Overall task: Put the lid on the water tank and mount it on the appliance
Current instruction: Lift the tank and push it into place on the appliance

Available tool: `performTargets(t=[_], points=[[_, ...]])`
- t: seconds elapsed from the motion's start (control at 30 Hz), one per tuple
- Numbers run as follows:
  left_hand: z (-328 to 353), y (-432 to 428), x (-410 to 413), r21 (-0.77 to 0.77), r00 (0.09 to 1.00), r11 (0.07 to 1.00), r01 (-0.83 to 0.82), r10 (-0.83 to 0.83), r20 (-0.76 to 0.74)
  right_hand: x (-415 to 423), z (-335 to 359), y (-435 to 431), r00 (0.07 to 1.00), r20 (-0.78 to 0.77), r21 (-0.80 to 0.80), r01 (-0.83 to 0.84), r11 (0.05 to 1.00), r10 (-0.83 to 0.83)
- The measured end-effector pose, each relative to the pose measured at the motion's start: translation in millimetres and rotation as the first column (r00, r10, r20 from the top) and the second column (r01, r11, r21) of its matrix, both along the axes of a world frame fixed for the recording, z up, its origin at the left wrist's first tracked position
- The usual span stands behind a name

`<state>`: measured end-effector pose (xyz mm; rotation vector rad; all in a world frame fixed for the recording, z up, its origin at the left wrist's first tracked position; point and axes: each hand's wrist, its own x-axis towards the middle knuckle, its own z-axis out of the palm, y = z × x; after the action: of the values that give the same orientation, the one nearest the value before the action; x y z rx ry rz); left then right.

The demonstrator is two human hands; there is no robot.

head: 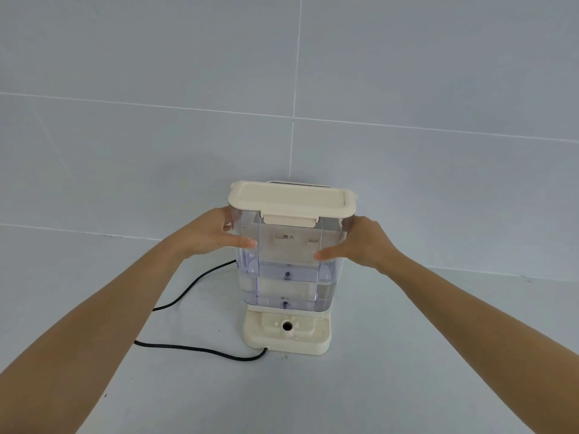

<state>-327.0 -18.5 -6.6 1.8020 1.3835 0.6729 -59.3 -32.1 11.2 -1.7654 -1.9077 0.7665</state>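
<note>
A clear plastic water tank [286, 255] with a cream lid [291, 198] clipped on top is held upright between both hands. My left hand [213, 234] grips its left side, thumb across the front. My right hand [357, 245] grips the right side the same way. The tank's bottom sits just above, or touching, the rear part of the cream appliance base [288, 335]; which one is unclear. A round hole [287, 325] shows in the base's front section. The appliance's upright body is mostly hidden behind the tank.
A black power cord [194, 349] runs from the base's front left corner and loops left over the pale grey counter. A grey tiled wall [282, 89] stands close behind the appliance.
</note>
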Motion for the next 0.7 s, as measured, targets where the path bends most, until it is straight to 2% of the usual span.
performTargets(t=[0.7], points=[[-26.4,0.5,5.3,-0.031,0.999,0.999,0.018,-0.020,-0.047,4.6,-29.0,-2.7,0.999,-0.046,-0.044,0.015,0.999,-0.017]])
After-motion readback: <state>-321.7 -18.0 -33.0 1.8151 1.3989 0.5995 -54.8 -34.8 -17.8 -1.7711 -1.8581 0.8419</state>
